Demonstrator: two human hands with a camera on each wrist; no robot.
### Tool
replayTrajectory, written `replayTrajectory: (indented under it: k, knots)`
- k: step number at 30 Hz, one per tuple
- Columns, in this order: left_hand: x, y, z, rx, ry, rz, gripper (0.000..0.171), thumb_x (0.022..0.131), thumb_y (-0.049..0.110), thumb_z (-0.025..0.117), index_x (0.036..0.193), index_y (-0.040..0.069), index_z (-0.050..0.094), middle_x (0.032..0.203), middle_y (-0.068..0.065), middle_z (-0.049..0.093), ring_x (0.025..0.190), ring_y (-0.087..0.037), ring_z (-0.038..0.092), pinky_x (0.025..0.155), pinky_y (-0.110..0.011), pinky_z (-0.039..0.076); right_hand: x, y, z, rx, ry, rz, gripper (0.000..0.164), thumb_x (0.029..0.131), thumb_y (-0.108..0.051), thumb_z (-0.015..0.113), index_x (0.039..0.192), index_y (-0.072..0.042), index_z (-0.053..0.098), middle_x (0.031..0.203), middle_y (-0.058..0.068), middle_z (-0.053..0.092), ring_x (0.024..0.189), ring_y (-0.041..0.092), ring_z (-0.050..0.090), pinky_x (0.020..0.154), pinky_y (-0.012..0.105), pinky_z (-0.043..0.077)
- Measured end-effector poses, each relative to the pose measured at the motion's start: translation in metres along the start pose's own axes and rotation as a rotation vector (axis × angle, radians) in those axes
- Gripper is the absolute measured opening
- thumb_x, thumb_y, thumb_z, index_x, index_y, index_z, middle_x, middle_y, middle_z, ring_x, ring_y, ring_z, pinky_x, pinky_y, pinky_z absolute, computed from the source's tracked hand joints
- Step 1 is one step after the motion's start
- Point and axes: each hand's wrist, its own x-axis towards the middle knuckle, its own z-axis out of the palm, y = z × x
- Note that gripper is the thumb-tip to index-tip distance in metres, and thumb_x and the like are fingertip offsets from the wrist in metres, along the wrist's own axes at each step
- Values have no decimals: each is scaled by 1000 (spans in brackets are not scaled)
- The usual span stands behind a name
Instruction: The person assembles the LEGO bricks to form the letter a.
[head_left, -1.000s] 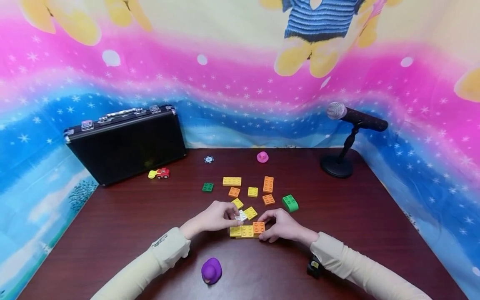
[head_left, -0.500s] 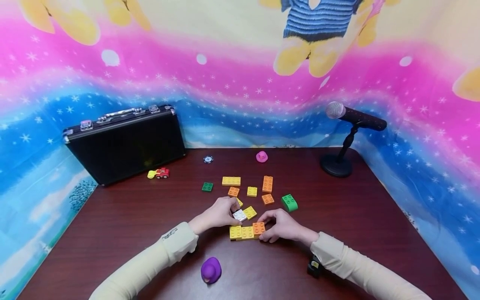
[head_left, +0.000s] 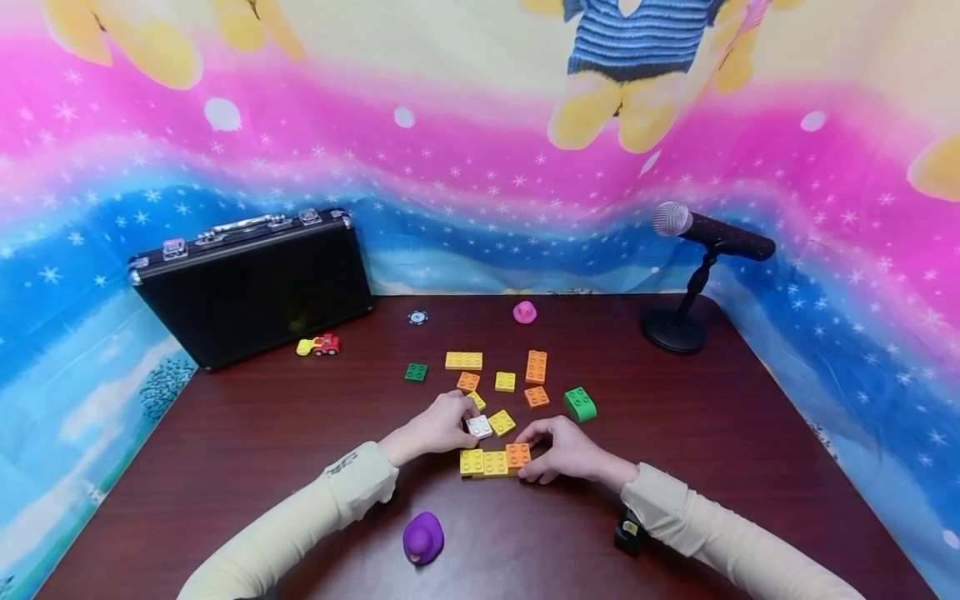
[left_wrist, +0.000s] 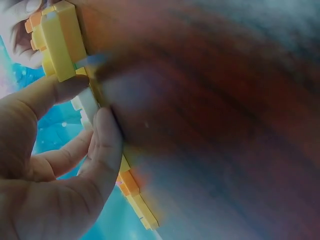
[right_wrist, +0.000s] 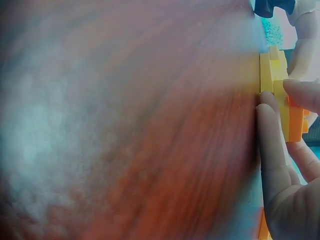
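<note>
In the head view my left hand (head_left: 437, 428) pinches a small white toy brick (head_left: 478, 427) between thumb and fingers, low over the table. The left wrist view shows the white brick (left_wrist: 88, 104) between the thumb and fingertips. Just nearer me lies a joined row of bricks, with yellow bricks (head_left: 483, 462) at left and middle and an orange brick (head_left: 518, 455) on the right end. My right hand (head_left: 567, 451) grips that right end, thumb in front and fingers behind. A loose yellow brick (head_left: 502, 423) lies right of the white one; another yellow brick (head_left: 476, 401) is partly hidden by my left fingers.
Farther back lie several loose bricks, among them a dark green brick (head_left: 416, 372) and a light green curved brick (head_left: 581, 404). A purple rubber duck (head_left: 423, 538) sits nearer me. A black briefcase (head_left: 255, 287) stands back left, a microphone (head_left: 712, 233) on its stand back right.
My left hand has moved slightly away from me and uncovered the white brick and the row's left end. The right hand keeps its hold on the row.
</note>
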Motion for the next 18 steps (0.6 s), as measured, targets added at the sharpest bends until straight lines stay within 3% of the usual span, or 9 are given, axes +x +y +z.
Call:
replayTrajectory:
  k: [4,11,18]
  knots:
    - [-2,-2,-1,-63,-10,-27,26,62,15,73,84,4,62,76,0,55,70,-10,51,60,-20,43,6,12,0,5,10,6,33,69,-2,75,100,1,63,92,15,57,64,25,65,54,41,53]
    - [-13,-14,-12,-318,-49,-97,29,63,9,75,89,4,63,72,1,60,63,-6,59,58,-21,48,12,28,0,30,30,21,36,67,-7,78,99,-3,64,91,12,56,62,24,65,53,38,53]
    - [-22,-13,-23,-415,-39,-103,31,65,9,75,92,4,62,77,-1,61,65,-8,59,61,-22,49,11,28,-2,37,44,31,38,65,-12,80,98,-5,64,92,13,55,62,23,65,54,39,53]
